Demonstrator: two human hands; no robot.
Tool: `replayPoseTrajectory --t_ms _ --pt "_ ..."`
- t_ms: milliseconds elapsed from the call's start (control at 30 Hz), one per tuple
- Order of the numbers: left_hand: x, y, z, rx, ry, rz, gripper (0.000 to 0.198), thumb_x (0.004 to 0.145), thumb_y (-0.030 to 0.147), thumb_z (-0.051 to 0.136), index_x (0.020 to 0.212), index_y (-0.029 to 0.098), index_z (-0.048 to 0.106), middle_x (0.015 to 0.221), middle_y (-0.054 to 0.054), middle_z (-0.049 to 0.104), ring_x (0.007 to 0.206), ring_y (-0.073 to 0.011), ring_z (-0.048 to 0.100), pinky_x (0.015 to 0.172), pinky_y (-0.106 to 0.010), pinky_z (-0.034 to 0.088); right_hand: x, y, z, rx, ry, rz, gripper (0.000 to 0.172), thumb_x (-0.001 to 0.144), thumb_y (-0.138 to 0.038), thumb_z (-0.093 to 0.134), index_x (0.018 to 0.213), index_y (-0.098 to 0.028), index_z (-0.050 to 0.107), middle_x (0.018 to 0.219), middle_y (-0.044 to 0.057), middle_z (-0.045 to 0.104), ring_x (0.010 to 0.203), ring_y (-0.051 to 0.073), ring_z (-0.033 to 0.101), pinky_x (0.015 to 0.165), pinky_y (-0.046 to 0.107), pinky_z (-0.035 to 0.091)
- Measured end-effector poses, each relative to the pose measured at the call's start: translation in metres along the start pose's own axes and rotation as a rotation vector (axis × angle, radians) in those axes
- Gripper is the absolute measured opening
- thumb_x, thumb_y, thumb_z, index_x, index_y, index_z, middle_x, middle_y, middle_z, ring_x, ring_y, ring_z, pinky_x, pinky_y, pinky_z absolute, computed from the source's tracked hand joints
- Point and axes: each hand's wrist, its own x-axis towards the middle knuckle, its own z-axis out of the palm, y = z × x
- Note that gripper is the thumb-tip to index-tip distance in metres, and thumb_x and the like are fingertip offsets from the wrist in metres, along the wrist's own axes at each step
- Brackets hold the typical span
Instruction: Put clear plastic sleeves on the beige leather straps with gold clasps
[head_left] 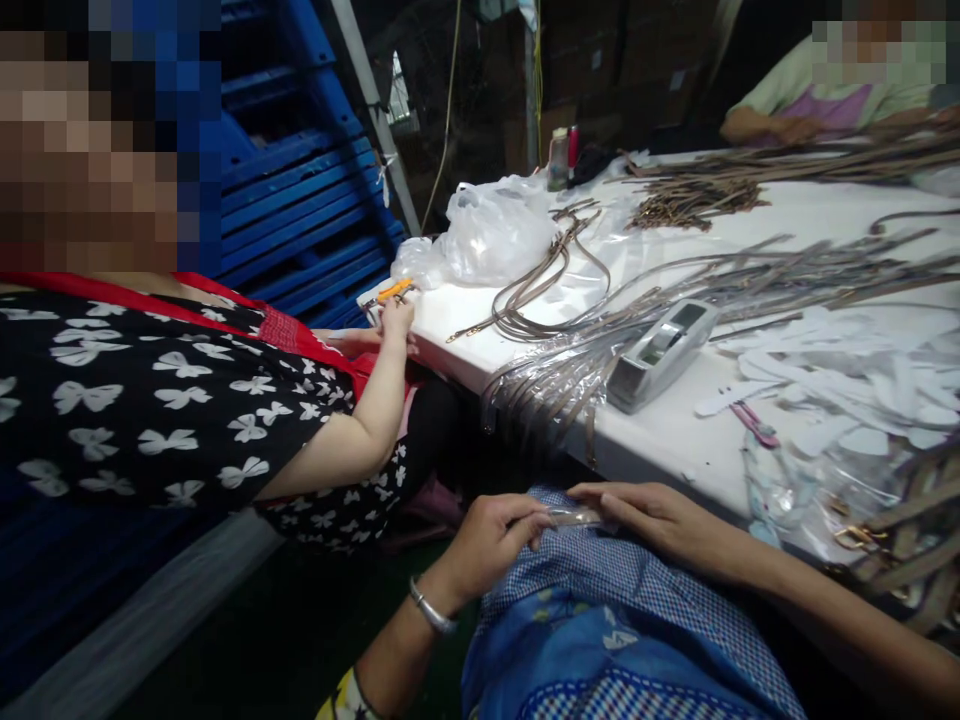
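My left hand [491, 545], with a silver bangle at its wrist, pinches one end of a short brown strap in clear plastic [576, 517] over my lap. At the strap's other end, my right hand [660, 515] has its thumb and fingers closed on it. Below both hands lies my blue checked apron [555, 600]. Close beyond them, several plastic-sleeved straps [551, 385] hang over the edge of the white table [667, 435].
A grey tape dispenser [664, 350] stands near the table edge. White paper strips [832, 370], a pink cutter [754, 425] and brown straps with buckles [911, 530] lie to the right. A co-worker's hand [397, 320] holds an orange-handled tool at left. Another person sits across the table.
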Motion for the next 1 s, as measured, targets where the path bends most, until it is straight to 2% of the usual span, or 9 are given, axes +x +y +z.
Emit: replayPoseTrajectory --t_ms 167,233,433,567,667,767,833,900,1000 --pt "0.0 -0.004 -0.01 0.262 -0.032 0.138 0.028 0.095 0.032 0.05 0.095 0.014 0.071 0.078 -0.004 0.067 0.075 -0.015 0.059 0.073 -0.023 0.042 -0.003 -0.004 0.005 0.455 -0.348 0.191 0.043 0.092 -0.052 0.049 0.092 -0.013 0.068 0.072 0.003 0.065 0.061 0.012 0.06 0.061 0.024 0.049" --pt "0.0 -0.007 -0.012 0.319 -0.027 0.178 0.027 0.095 0.032 0.05 0.098 0.014 0.071 0.08 -0.005 0.068 0.076 -0.0155 0.06 0.073 -0.024 0.043 -0.005 -0.002 0.01 0.59 -0.423 0.249 0.04 0.09 -0.05 0.056 0.09 -0.012 0.068 0.063 -0.001 0.06 0.052 0.008 0.055 0.056 0.021 0.046" --pt "0.001 -0.014 -0.018 0.272 -0.091 0.152 0.033 0.095 0.037 0.048 0.096 0.014 0.071 0.08 -0.005 0.067 0.075 -0.0153 0.06 0.073 -0.024 0.045 -0.004 0.006 0.023 0.852 -0.539 0.232 0.044 0.091 -0.048 0.054 0.103 -0.007 0.066 0.091 0.014 0.071 0.073 0.015 0.069 0.069 0.028 0.054" --pt "0.0 -0.017 -0.013 0.113 -0.082 0.162 0.044 0.093 0.049 0.045 0.114 0.016 0.067 0.095 -0.008 0.069 0.086 -0.0181 0.063 0.08 -0.028 0.048 -0.003 0.0 0.027 0.958 -0.527 0.184 0.039 0.09 -0.044 0.058 0.094 -0.006 0.067 0.082 0.013 0.072 0.063 0.014 0.069 0.062 0.025 0.053" --pt "0.001 -0.018 0.004 -0.006 0.014 0.184 0.068 0.08 0.058 0.062 0.136 0.02 0.05 0.12 -0.011 0.063 0.106 -0.0246 0.06 0.095 -0.034 0.045 -0.004 -0.013 0.029 1.041 -0.407 0.097 0.033 0.089 -0.042 0.062 0.091 -0.009 0.066 0.076 0.008 0.07 0.061 0.013 0.067 0.062 0.023 0.051" --pt "0.005 -0.021 0.031 -0.115 0.151 0.091 0.047 0.09 0.049 0.054 0.126 0.019 0.057 0.109 -0.01 0.067 0.094 -0.0211 0.064 0.089 -0.032 0.049 -0.001 -0.029 0.028 1.013 -0.226 -0.049 0.026 0.086 -0.039 0.066 0.09 -0.013 0.065 0.076 0.006 0.07 0.066 0.013 0.067 0.066 0.024 0.052" --pt "0.008 -0.024 0.049 -0.261 0.174 0.009 0.041 0.097 0.045 0.04 0.113 0.015 0.062 0.089 -0.008 0.068 0.072 -0.0158 0.065 0.071 -0.027 0.052 0.004 -0.038 0.024 0.948 0.008 -0.148 0.025 0.085 -0.04 0.068 0.093 -0.016 0.065 0.083 0.007 0.072 0.07 0.015 0.068 0.067 0.028 0.055" --pt "0.009 -0.024 0.064 -0.426 0.108 -0.058 0.044 0.097 0.048 0.038 0.105 0.012 0.062 0.072 -0.005 0.065 0.053 -0.0114 0.059 0.053 -0.021 0.046 0.011 -0.042 0.018 0.835 0.298 -0.253 0.025 0.085 -0.04 0.067 0.1 -0.02 0.065 0.091 0.008 0.073 0.076 0.019 0.07 0.071 0.033 0.058" --pt "0.006 -0.017 0.072 -0.603 -0.004 -0.098 0.043 0.095 0.05 0.041 0.1 0.011 0.059 0.066 -0.004 0.063 0.042 -0.0063 0.048 0.042 -0.017 0.034 0.022 -0.037 0.009 0.47 0.66 -0.401 0.023 0.092 -0.033 0.058 0.113 -0.024 0.063 0.106 0.008 0.073 0.093 0.022 0.071 0.089 0.041 0.056"
